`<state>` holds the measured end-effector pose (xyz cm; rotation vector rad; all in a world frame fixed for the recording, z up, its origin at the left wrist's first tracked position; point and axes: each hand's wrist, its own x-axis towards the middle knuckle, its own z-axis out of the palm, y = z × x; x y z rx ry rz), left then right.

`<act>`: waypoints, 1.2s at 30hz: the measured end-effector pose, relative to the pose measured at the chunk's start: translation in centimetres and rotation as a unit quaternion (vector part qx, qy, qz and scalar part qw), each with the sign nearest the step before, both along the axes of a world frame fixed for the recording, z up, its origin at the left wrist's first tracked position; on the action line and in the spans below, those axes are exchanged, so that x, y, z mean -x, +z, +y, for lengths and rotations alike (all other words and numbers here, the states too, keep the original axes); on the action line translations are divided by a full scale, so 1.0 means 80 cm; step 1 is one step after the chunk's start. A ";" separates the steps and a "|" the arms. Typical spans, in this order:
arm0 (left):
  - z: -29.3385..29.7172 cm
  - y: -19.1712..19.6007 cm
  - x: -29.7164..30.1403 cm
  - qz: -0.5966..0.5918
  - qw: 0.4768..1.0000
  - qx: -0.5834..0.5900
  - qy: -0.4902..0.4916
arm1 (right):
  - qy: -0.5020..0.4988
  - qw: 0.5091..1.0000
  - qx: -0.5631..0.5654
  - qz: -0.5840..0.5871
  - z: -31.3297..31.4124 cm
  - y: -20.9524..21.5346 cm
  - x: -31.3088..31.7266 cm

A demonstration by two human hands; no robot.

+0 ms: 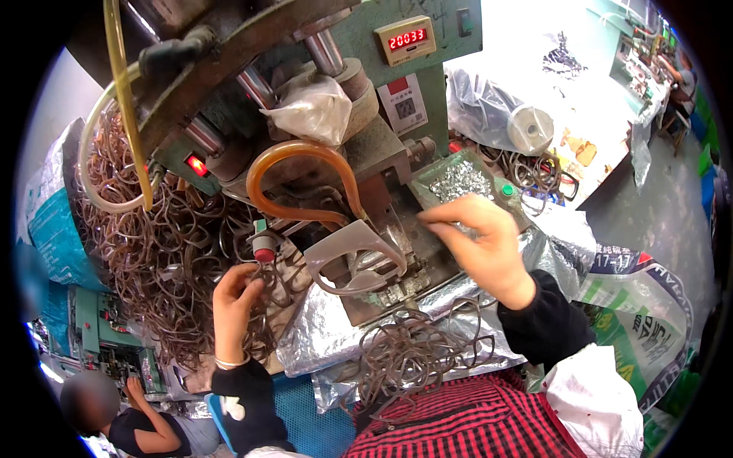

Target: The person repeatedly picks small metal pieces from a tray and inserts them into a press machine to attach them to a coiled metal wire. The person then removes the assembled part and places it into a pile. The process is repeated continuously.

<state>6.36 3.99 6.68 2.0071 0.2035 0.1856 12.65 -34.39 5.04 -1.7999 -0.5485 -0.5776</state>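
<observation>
Left hand (233, 301) fingers curled, pinching brown wire loops (164, 252) at heap's edge. Right hand (481, 244) fingertips pressed together just below tray of small metal clips (458, 182); whether clip is held, cannot tell. Likely feeding step: loop and clip need bringing to press die (382, 278) between both hands.

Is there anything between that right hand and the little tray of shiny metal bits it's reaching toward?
Nothing visible stands in the way. The right hand hovers just at the near edge of the green tray of small silver pieces, fingers pinched. The grey curved guard and the amber hose lie off to its left, clear of that gap.
</observation>
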 end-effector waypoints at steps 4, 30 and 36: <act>-0.029 -0.036 0.045 -0.122 0.976 -0.044 0.174 | 0.051 0.997 -0.056 -0.011 0.052 0.001 -0.021; -0.154 0.041 -0.023 -0.549 0.823 -0.145 0.030 | 0.207 0.912 -0.239 0.260 0.073 0.027 -0.003; -0.140 0.039 -0.038 -0.557 0.812 -0.175 -0.004 | 0.201 0.886 -0.295 0.297 0.080 0.035 0.002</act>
